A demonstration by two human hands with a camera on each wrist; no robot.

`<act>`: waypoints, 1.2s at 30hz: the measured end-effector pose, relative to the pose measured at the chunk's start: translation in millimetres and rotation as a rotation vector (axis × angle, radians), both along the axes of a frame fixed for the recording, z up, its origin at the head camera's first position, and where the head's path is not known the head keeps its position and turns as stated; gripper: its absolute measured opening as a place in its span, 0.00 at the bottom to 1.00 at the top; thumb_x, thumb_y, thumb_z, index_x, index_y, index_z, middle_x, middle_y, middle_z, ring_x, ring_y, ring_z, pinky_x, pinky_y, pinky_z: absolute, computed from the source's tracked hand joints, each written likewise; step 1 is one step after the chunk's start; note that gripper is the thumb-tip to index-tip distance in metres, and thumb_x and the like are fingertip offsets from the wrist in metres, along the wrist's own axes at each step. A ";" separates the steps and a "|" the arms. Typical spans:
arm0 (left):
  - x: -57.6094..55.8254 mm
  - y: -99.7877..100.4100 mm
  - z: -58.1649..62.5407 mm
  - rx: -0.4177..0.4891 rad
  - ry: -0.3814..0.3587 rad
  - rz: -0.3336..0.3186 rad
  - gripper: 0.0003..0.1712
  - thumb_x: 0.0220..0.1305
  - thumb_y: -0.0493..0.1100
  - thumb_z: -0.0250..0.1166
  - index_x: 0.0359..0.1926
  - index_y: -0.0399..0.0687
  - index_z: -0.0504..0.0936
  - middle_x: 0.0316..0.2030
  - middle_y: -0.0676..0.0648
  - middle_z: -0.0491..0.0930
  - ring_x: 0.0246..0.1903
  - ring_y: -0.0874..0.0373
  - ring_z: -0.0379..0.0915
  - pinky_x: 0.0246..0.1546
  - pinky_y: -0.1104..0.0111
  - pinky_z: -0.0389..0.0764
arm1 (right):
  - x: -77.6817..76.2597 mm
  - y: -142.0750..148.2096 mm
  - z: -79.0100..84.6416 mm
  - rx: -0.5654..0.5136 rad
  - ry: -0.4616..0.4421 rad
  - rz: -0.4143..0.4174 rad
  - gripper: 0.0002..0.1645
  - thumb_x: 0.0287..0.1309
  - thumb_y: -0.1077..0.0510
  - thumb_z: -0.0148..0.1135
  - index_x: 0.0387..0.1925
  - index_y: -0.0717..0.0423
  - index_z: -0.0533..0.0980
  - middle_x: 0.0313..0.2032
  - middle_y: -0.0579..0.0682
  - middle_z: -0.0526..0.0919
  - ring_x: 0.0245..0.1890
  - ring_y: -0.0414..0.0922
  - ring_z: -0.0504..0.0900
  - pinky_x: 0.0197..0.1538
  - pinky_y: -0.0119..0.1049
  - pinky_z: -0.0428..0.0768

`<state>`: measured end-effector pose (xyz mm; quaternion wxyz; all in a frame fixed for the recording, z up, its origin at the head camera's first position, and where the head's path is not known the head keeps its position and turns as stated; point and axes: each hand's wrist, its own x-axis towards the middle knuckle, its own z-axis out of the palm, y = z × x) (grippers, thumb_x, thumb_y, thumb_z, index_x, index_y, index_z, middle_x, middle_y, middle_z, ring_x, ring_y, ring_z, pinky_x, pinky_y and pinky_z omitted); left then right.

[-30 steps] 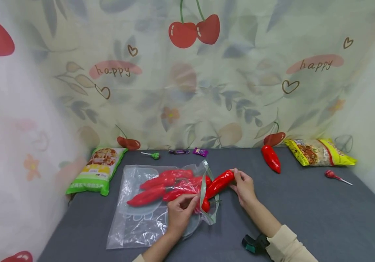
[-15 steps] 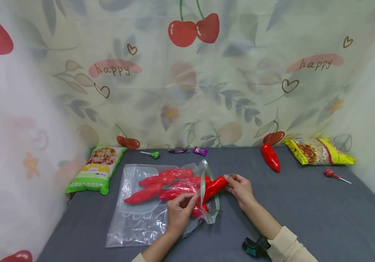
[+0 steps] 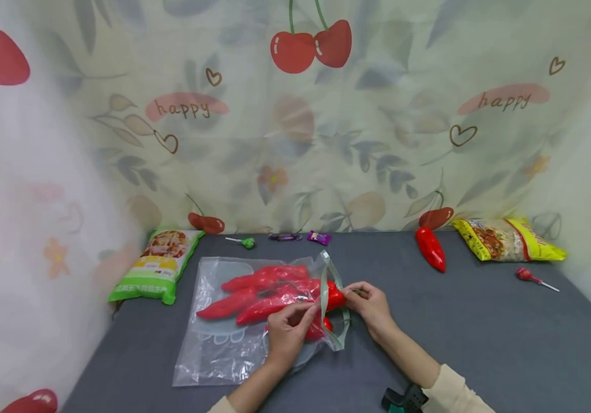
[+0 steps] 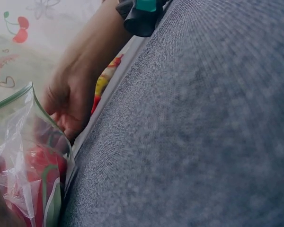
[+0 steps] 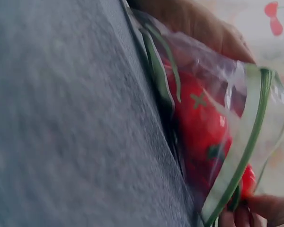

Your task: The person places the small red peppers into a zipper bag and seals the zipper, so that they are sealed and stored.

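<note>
A clear zip bag (image 3: 218, 358) lies on the table with its green-edged mouth facing right and held apart. Several shiny red chili peppers (image 3: 267, 279) show through the plastic. The left hand (image 3: 286, 337) pinches the bag near its rim between thumb and forefinger. At the mouth, the right hand (image 3: 373, 312) pinches the stem end of another red chili pepper (image 3: 334, 298), most of which is inside. The right wrist view shows the bag's green zip strip (image 5: 255, 137) and the right fingers (image 5: 270, 210) by the pepper's stem. In the left wrist view the bag partly hides the right hand (image 4: 73, 104).
One red chili pepper (image 3: 431, 249) lies at the back right beside a yellow food packet (image 3: 507, 240). A red lollipop (image 3: 535, 279) is nearby. A green-and-white packet (image 3: 158, 265) sits at the left; a green lollipop (image 3: 246, 243) and two purple-wrapped candies (image 3: 318, 237) line the back.
The right hand has moved left and slightly down, sliding the chili pepper into the bag until only its stem end shows. The left hand keeps its pinch on the bag.
</note>
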<state>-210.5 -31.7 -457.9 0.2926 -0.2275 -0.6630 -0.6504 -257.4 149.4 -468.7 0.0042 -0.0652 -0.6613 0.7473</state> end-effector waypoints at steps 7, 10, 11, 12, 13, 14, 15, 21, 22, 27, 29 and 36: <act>-1.8 0.1 0.4 -0.008 -0.013 0.008 0.04 0.51 0.28 0.66 0.31 0.30 0.82 0.26 0.35 0.83 0.24 0.62 0.81 0.24 0.76 0.80 | -0.7 -4.3 -1.6 0.128 0.016 0.107 0.16 0.49 0.62 0.66 0.38 0.71 0.77 0.27 0.47 0.85 0.29 0.37 0.82 0.36 0.29 0.81; -3.4 0.2 -0.4 0.003 -0.004 0.000 0.04 0.51 0.28 0.66 0.31 0.29 0.82 0.26 0.34 0.83 0.24 0.62 0.80 0.23 0.75 0.80 | -5.5 0.3 -0.6 0.046 0.014 0.071 0.17 0.51 0.64 0.64 0.41 0.73 0.75 0.27 0.45 0.85 0.30 0.37 0.83 0.38 0.29 0.82; -4.1 0.1 -0.6 0.006 0.002 -0.003 0.04 0.51 0.28 0.65 0.31 0.29 0.82 0.26 0.34 0.83 0.23 0.62 0.80 0.23 0.75 0.79 | -7.3 2.3 0.2 0.014 0.020 0.067 0.18 0.52 0.65 0.63 0.42 0.74 0.74 0.27 0.45 0.85 0.31 0.37 0.83 0.39 0.30 0.82; -4.7 0.0 -0.6 0.009 0.006 -0.004 0.04 0.51 0.28 0.65 0.30 0.29 0.82 0.25 0.34 0.83 0.23 0.63 0.80 0.22 0.75 0.79 | -9.4 4.9 0.6 -0.011 0.028 0.062 0.18 0.52 0.66 0.63 0.43 0.75 0.74 0.27 0.45 0.85 0.32 0.37 0.84 0.40 0.31 0.82; -5.2 -0.1 -0.6 0.010 0.012 -0.004 0.04 0.51 0.28 0.65 0.30 0.29 0.82 0.25 0.34 0.83 0.23 0.64 0.79 0.22 0.75 0.79 | -11.5 7.9 1.5 -0.031 0.034 0.060 0.18 0.52 0.66 0.62 0.43 0.75 0.73 0.28 0.44 0.85 0.32 0.37 0.84 0.41 0.31 0.82; -5.5 -0.2 -0.6 0.012 0.011 -0.007 0.04 0.51 0.28 0.65 0.31 0.29 0.82 0.26 0.34 0.83 0.23 0.65 0.79 0.22 0.75 0.79 | -13.8 11.8 2.1 -0.053 0.041 0.062 0.17 0.53 0.66 0.62 0.44 0.74 0.73 0.28 0.44 0.85 0.33 0.37 0.84 0.42 0.32 0.82; -5.6 -0.3 -0.7 0.014 0.010 -0.009 0.04 0.51 0.28 0.65 0.31 0.29 0.82 0.26 0.34 0.83 0.24 0.66 0.79 0.22 0.75 0.79 | -16.4 16.7 2.6 -0.069 0.048 0.059 0.16 0.53 0.66 0.61 0.43 0.73 0.73 0.28 0.44 0.85 0.34 0.38 0.84 0.43 0.32 0.81; -4.1 -0.9 -0.9 0.012 0.004 -0.010 0.04 0.51 0.27 0.65 0.31 0.29 0.82 0.26 0.34 0.83 0.25 0.69 0.79 0.22 0.75 0.79 | -41.1 66.1 9.9 -0.159 0.143 -0.059 0.15 0.55 0.66 0.60 0.44 0.70 0.75 0.28 0.42 0.86 0.33 0.37 0.85 0.44 0.32 0.81; -4.0 -1.0 -0.6 0.012 0.005 -0.009 0.04 0.51 0.27 0.65 0.31 0.29 0.82 0.26 0.34 0.83 0.25 0.70 0.79 0.22 0.75 0.79 | -46.0 76.4 13.5 -0.179 0.170 -0.106 0.16 0.55 0.67 0.60 0.46 0.72 0.74 0.28 0.43 0.86 0.32 0.37 0.85 0.43 0.31 0.81; -2.7 -1.4 -1.3 0.013 -0.004 -0.011 0.04 0.51 0.28 0.65 0.31 0.29 0.82 0.26 0.34 0.83 0.27 0.71 0.79 0.24 0.75 0.80 | -70.5 128.4 31.5 -0.167 0.256 -0.419 0.17 0.51 0.69 0.62 0.45 0.73 0.75 0.24 0.41 0.85 0.28 0.34 0.84 0.34 0.23 0.80; -2.3 -1.6 -2.3 0.016 -0.006 -0.011 0.04 0.51 0.27 0.65 0.30 0.29 0.82 0.27 0.34 0.83 0.27 0.70 0.79 0.24 0.76 0.80 | -80.1 146.8 32.3 -0.058 0.229 -0.508 0.17 0.52 0.66 0.62 0.46 0.67 0.77 0.26 0.38 0.85 0.28 0.30 0.82 0.34 0.19 0.79; -0.4 -0.2 -3.5 0.021 -0.009 -0.021 0.03 0.51 0.27 0.64 0.30 0.29 0.82 0.26 0.34 0.83 0.26 0.71 0.78 0.22 0.76 0.79 | -100.0 187.2 21.4 0.460 -0.009 -0.477 0.29 0.60 0.53 0.56 0.62 0.55 0.67 0.58 0.53 0.75 0.48 0.36 0.78 0.57 0.30 0.73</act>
